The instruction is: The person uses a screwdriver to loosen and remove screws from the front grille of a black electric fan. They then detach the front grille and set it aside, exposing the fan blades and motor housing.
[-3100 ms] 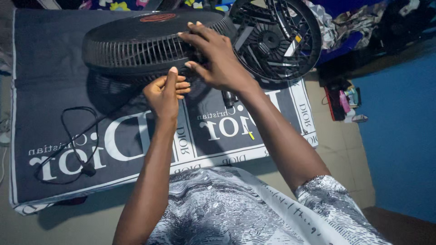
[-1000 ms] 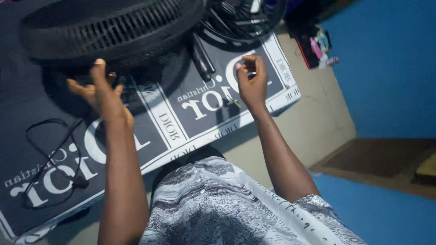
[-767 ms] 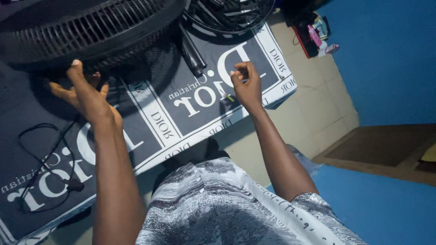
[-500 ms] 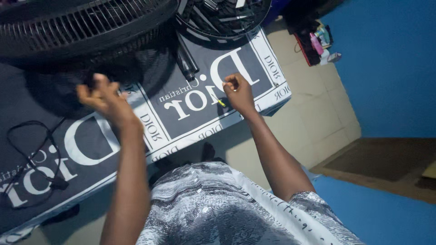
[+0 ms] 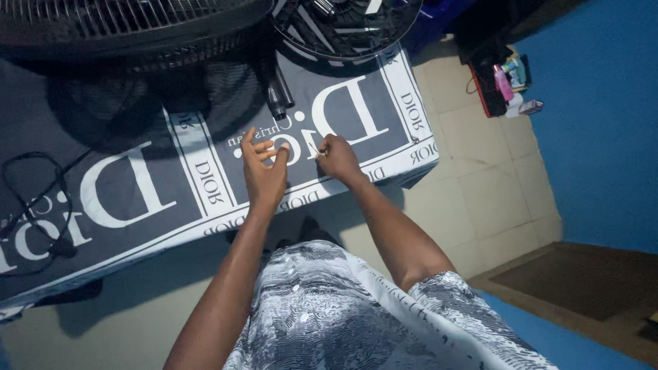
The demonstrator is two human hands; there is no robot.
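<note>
My left hand (image 5: 264,168) hovers over the dark grey mattress cover (image 5: 137,226) with its fingers spread and nothing in it. Just to its right, my right hand (image 5: 337,156) rests on the cover with its fingertips pinched on a small yellow object (image 5: 317,152), mostly hidden by the fingers. The black fan head with its grille (image 5: 123,24) lies at the top left, beyond both hands. A second round black fan part (image 5: 343,27) lies at the top middle. A short black tube (image 5: 277,92) sticks out between them.
A black cable with a plug (image 5: 41,219) curls on the cover at the left. Beige floor tiles (image 5: 473,199) run along the mattress edge. Small bottles and a dark pouch (image 5: 504,82) sit by the blue wall (image 5: 603,137). A brown mat (image 5: 576,281) lies at the lower right.
My left hand left the fan grille and swung right, close to my right hand. My right hand dropped onto the cover and closed on the small yellow object.
</note>
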